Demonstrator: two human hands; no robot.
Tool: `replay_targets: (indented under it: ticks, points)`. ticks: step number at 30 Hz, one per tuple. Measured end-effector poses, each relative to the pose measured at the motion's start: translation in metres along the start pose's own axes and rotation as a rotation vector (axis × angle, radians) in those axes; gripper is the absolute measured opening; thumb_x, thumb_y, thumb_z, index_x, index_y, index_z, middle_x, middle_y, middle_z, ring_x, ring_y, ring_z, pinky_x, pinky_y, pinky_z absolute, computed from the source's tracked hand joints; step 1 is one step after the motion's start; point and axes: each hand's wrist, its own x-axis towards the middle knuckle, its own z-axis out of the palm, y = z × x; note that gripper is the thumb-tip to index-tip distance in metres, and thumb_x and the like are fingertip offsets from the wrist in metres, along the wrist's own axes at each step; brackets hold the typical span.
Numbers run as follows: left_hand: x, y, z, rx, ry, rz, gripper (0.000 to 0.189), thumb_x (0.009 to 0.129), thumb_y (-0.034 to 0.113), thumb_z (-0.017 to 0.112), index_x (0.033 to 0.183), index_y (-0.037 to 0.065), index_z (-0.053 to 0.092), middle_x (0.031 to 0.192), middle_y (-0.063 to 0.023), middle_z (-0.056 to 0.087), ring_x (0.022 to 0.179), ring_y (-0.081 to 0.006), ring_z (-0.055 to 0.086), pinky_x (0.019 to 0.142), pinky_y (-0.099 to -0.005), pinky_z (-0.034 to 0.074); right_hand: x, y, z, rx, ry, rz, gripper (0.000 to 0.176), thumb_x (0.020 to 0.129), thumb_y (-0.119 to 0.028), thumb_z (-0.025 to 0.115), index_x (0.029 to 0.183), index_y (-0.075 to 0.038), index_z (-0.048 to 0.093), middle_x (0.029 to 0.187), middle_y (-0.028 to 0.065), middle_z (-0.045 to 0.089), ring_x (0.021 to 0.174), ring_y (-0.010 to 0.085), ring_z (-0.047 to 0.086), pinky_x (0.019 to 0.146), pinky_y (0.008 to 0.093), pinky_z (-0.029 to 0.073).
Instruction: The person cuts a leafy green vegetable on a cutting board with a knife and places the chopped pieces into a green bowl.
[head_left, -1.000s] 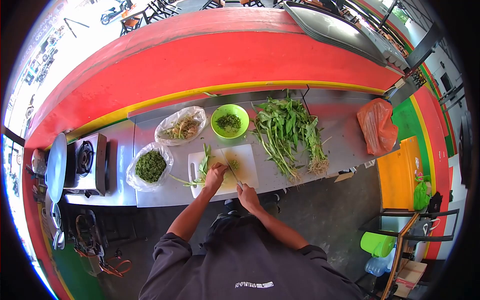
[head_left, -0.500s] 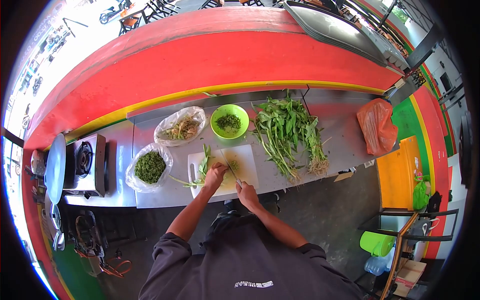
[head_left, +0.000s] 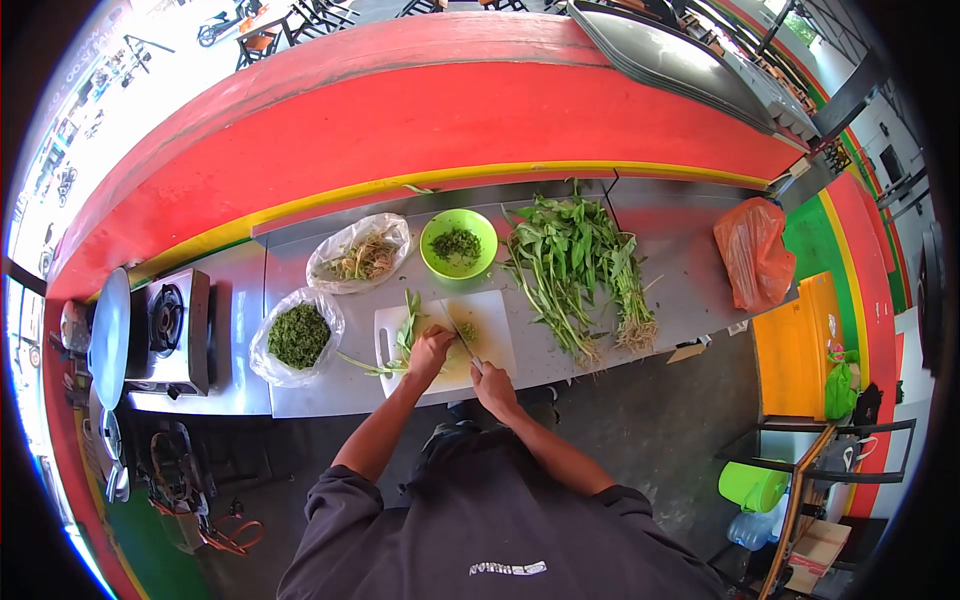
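Observation:
My left hand point(head_left: 430, 350) is closed on leafy green stalks point(head_left: 407, 328), pressing them to the white cutting board point(head_left: 494, 312). Stems and leaves stick out to its left. In my right hand point(head_left: 494, 390) is the handle of a knife point(head_left: 461, 337), its blade slanting up and left beside my left fingertips. Small chopped green pieces point(head_left: 470, 329) lie on the board, right of the blade. Just beyond the board stands a lime-green bowl point(head_left: 487, 228) with chopped greens point(head_left: 456, 245) inside.
A large bunch of rooted greens point(head_left: 570, 260) lies right of the board. On the left are a clear bag of chopped leaves point(head_left: 299, 336), a bag of root trimmings point(head_left: 365, 258) and a gas stove point(head_left: 170, 325). An orange plastic bag point(head_left: 752, 252) sits far right. A red wall point(head_left: 430, 110) runs behind.
Almost nothing differs. Both hands and the knife stay at nearly the same spot on the board.

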Motion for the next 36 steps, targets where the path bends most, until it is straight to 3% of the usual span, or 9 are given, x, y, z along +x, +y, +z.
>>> replay_targets:
  ticks: [33,36]
  points:
    - [-0.002,0.004,-0.007,0.122,-0.045,0.010,0.017,0.082,0.006,0.070,0.098,0.008,0.076,0.093,-0.0094,0.069,0.093,-0.0311,0.066,0.079,-0.0411,0.055,0.004,-0.002,0.001,-0.045,-0.026,0.031,0.045,0.100,-0.041,0.054,0.093,0.002,0.067,0.081,0.0296,0.069,0.082,0.0488,0.069,0.074,0.0554,0.057]
    - [-0.002,0.000,-0.009,0.126,-0.019,0.090,0.016,0.083,0.007,0.070,0.097,0.008,0.076,0.094,-0.0094,0.069,0.093,-0.0309,0.066,0.078,-0.0412,0.055,0.002,-0.001,0.001,0.024,-0.007,0.020,0.046,0.100,-0.039,0.056,0.091,0.005,0.065,0.081,0.0317,0.068,0.083,0.0506,0.067,0.074,0.0571,0.054]
